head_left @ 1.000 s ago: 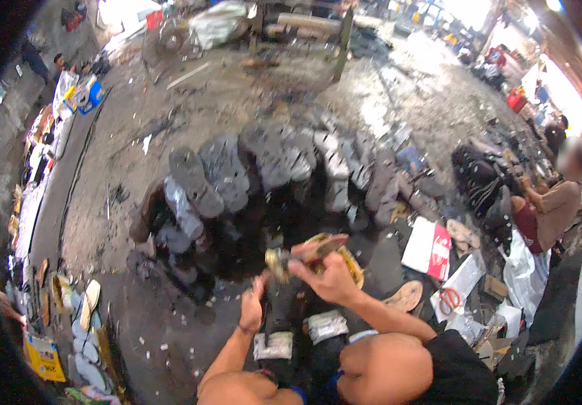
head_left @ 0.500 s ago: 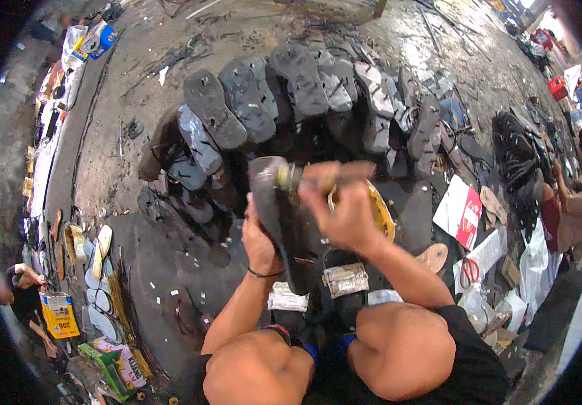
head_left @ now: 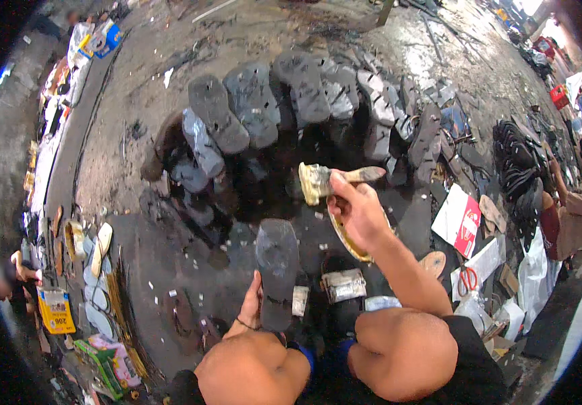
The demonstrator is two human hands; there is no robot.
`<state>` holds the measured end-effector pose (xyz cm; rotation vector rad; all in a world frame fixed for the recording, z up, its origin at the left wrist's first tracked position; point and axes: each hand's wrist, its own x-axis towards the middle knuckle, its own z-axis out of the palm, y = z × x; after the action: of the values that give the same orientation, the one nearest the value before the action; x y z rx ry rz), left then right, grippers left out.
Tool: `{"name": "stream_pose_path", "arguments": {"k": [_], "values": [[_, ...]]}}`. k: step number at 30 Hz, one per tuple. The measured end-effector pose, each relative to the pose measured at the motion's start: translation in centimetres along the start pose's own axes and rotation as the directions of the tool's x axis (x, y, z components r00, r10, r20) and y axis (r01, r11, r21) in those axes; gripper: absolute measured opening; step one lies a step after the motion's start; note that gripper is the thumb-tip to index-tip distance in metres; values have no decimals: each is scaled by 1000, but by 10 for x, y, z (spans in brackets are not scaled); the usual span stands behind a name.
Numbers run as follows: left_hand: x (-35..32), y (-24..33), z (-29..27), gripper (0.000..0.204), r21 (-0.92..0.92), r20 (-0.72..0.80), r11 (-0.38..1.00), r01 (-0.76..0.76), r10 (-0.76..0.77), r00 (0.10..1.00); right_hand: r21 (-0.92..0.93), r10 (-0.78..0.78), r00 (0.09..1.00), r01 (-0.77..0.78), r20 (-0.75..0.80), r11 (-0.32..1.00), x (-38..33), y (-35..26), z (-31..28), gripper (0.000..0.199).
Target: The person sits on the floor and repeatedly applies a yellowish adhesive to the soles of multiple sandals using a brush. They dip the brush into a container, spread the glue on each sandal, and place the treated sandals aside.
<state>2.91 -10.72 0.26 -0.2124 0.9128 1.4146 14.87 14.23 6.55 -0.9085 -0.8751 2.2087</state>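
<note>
My left hand (head_left: 250, 305) grips a dark sandal sole (head_left: 278, 260) low in front of my knees, with the thumb along its left edge and the other fingers hidden beneath it. A paintbrush (head_left: 314, 183) with pale, coated bristles and a wooden handle is in my right hand (head_left: 360, 210), its fingers closed round it. The bristles point left, up and beyond the sole, apart from it. Partly behind my right wrist is a yellow-lined container (head_left: 350, 248). Farther out, several dark soles (head_left: 301, 84) with strap holes lean on each other in an arc.
A red-and-white card box (head_left: 458, 221) and red-handled scissors (head_left: 468, 280) lie at the right. Bundled packets (head_left: 345, 285) sit before my knees. Grey sandals (head_left: 99, 297) and a yellow bag (head_left: 56, 310) are at the left. Another person (head_left: 571, 216) sits at the far right.
The sole has come down and nearer my knees with my left hand. My right hand has lifted the brush off the sole, and its bristles now show clearly.
</note>
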Motion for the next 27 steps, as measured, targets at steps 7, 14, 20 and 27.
{"name": "stream_pose_path", "arguments": {"k": [7,14,20,27], "values": [[69,61,53,63,123,-16,894,-430,435,900,-528,-229,945,321,234,786,-11,52,26,28],[82,79,76,63,-124,177,973,-193,213,961,-618,-390,869,493,306,613,-6,34,29,23],[85,73,92,68,-61,-1,905,-421,422,907,-518,-317,924,382,214,765,11,12,33,23],[57,104,105,72,-246,10,868,-431,447,895,-669,-362,925,339,111,661,4,21,8,22]]}}
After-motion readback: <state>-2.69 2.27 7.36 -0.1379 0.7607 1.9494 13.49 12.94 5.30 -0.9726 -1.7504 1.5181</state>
